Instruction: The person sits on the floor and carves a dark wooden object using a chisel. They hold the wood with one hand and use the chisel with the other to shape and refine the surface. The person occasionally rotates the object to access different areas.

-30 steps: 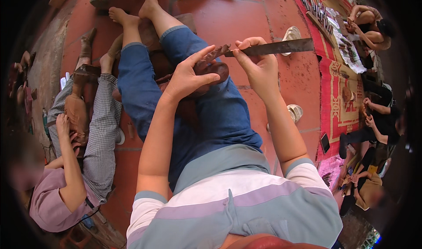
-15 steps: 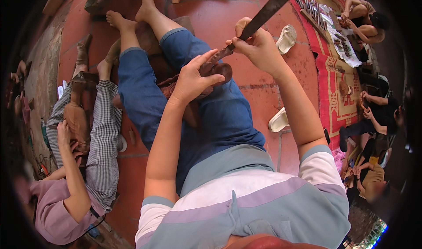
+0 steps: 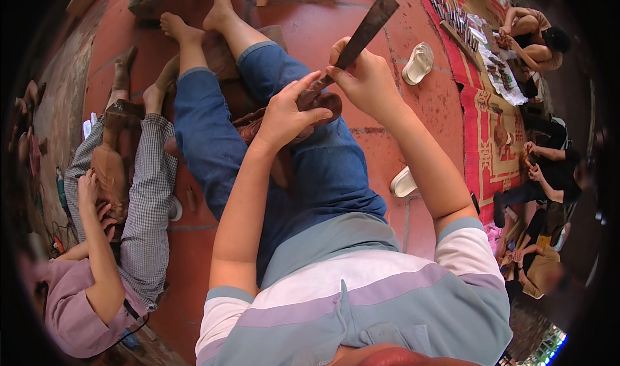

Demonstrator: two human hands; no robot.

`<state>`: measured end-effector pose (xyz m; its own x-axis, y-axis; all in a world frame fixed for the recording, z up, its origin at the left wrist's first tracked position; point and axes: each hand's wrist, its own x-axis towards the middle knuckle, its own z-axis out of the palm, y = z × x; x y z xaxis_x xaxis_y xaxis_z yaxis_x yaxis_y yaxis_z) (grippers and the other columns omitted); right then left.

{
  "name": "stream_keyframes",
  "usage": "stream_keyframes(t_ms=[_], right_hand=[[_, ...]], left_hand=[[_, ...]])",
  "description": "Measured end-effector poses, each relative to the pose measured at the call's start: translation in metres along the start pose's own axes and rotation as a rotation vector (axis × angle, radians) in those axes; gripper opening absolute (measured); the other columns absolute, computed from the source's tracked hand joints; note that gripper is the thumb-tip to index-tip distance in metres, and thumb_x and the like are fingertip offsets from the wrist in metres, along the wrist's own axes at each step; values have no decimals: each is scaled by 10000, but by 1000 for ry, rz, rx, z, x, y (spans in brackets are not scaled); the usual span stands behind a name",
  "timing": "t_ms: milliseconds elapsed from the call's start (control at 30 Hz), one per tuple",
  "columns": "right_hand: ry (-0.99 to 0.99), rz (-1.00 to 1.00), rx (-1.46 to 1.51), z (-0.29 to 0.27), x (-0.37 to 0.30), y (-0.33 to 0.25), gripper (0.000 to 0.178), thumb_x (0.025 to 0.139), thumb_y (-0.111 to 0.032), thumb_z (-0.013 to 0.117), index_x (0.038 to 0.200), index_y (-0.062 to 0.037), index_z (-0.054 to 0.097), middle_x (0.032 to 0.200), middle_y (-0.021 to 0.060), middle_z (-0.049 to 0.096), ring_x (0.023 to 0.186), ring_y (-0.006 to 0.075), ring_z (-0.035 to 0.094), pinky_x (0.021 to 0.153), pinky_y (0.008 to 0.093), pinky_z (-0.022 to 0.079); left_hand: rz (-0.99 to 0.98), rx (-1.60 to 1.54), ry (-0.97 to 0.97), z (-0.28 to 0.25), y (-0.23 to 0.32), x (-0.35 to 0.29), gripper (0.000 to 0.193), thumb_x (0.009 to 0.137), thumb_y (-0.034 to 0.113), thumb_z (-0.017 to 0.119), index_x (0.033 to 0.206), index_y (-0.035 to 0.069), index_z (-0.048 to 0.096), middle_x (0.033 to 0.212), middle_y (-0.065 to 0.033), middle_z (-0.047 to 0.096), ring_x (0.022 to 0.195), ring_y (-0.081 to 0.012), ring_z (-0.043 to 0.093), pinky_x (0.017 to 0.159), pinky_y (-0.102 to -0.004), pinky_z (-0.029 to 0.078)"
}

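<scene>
A reddish-brown carved wooden piece (image 3: 332,106) with a rounded end lies across my lap. My left hand (image 3: 284,117) is closed over it, its thumb stretched toward the rounded end and its fingertips by the low end of a flat file. That long, dark file (image 3: 372,27) slants up and to the right, pinched partway along by my right hand (image 3: 367,81). Its lower end meets the wood near my left fingertips, where the exact contact is hidden by my fingers.
To my left a co-worker's hands (image 3: 97,198) rest by a lighter wooden carving (image 3: 110,172). White sandals (image 3: 418,64) stand on the red tiles at my right. Beyond them, a red patterned mat (image 3: 478,127) carries rows of hand tools (image 3: 452,14), with several people seated alongside.
My right hand has moved down and left with the file, sliding it closer to my left fingertips. My left hand stays on the wooden piece.
</scene>
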<state>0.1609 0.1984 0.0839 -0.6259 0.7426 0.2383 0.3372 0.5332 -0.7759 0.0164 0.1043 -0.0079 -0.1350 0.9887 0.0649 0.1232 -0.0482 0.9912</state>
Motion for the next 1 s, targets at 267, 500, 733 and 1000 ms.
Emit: stream_keyframes(t_ms=[267, 500, 733, 1000], right_hand=[[61, 28, 144, -10, 5, 8, 139, 816, -28, 653, 882, -38, 531, 739, 86, 619, 712, 196, 667, 666, 332, 527], [99, 39, 27, -13, 9, 15, 144, 826, -15, 666, 887, -23, 536, 754, 53, 612, 725, 126, 626, 686, 281, 511], [30, 8, 111, -7, 3, 5, 155, 818, -67, 680, 886, -30, 545, 755, 80, 647, 777, 182, 675, 712, 320, 519], [12, -1, -67, -16, 12, 2, 146, 849, -23, 661, 893, -16, 521, 786, 35, 597, 773, 118, 625, 706, 273, 519]], left_hand=[[3, 83, 14, 0, 9, -3, 783, 671, 238, 810, 1366, 60, 499, 1229, -173, 607, 1104, -264, 608, 956, -343, 456], [2, 154, 8, -2, 15, -3, 750, 690, 173, 817, 1360, 50, 504, 1203, -129, 622, 1090, -202, 592, 958, -314, 448], [-36, 111, 13, -3, 20, -4, 744, 693, 130, 823, 1358, 37, 505, 1221, -119, 618, 1108, -180, 577, 974, -301, 436], [49, 142, 44, -1, 7, -3, 780, 669, 251, 807, 1361, 57, 504, 1201, -172, 613, 1076, -268, 617, 941, -352, 465]])
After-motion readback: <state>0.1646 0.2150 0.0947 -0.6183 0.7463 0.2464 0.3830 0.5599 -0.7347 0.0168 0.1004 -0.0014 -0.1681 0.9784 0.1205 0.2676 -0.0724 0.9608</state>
